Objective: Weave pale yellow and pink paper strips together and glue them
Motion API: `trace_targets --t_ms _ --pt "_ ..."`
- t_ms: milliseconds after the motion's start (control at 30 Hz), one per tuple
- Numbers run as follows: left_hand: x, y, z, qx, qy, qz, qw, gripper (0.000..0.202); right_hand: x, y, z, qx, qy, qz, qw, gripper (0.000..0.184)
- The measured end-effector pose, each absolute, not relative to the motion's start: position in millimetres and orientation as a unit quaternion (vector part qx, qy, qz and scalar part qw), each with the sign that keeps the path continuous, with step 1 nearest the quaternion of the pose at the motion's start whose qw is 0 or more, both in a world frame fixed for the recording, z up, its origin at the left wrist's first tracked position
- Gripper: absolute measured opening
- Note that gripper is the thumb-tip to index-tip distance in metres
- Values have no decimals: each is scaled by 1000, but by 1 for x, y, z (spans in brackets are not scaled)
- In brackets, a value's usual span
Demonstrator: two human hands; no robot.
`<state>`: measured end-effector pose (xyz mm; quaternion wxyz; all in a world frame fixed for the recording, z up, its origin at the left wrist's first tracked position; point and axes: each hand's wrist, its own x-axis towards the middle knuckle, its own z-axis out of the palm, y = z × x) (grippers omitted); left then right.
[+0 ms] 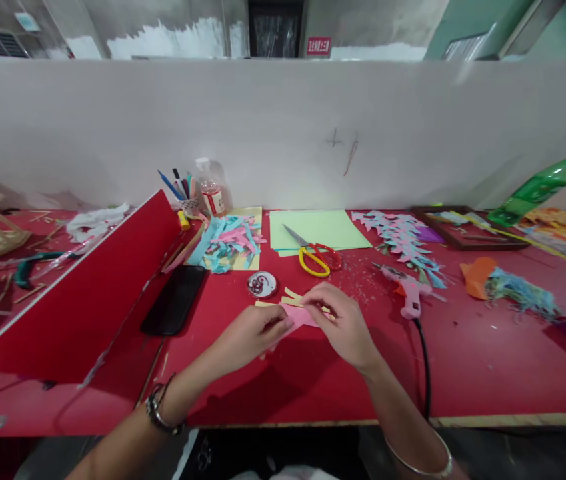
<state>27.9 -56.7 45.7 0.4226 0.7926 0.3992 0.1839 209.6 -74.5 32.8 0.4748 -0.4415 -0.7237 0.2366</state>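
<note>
A red worktop point(483, 380) meets a pale partition point(163, 127); beyond are a patchy grey wall point(383, 23), dark opening point(275, 30) and red sign point(319, 46).

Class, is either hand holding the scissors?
No, the scissors lie partly on the green sheets, while the left hand and right hand hold pink paper.

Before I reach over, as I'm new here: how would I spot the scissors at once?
On the red table, find the green sheets beyond the right hand. The scissors lie with blades over the sheets and handles toward the hand. One handle is yellow, the other red, unlike the pink glue gun.
</note>
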Motion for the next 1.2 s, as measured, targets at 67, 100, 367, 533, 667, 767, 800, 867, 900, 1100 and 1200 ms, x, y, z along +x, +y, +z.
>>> trace_targets --t_ms 67,100,367,533,667,767,800,867,900,1100,1200 --pt "25 -59 47 795 397 178 423 33 211 -76 33 -438 -739 245 449 9" --pt "25 -61 48 798 393 176 422 33 211 -76 34 -433 -749 258 430 12" --pt "25 -65 44 809 386 191 401 25 211 -79 35 -436 -742 324 394 11" --pt "23 -66 33 791 412 192 410 26 215 -78 29 -478 -719 314 395 10" --pt "21 -65 32 776 421 189 429 31 217 -79 27 -481 -722 301 397 10" --pt "17 -66 34 778 427 188 421 32 219 -81 28 -485 -719 295 400 10" --pt "15 -66 34 781 429 187 414 32 220 -82 29 -487 -718 293 402 10" --pt "11 -66 33 793 433 188 385 31 222 -83 29 -490 -715 289 406 10" --pt "9 -66 32 799 437 191 366 31 224 -84 29 -492 -714 286 408 10" --pt "8 -68 30 790 422 281 346 21 224 -89 29 -486 -719 284 407 11" --pt "21 -74 33 789 377 307 376 40 215 -92 32 -446 -746 298 393 12"
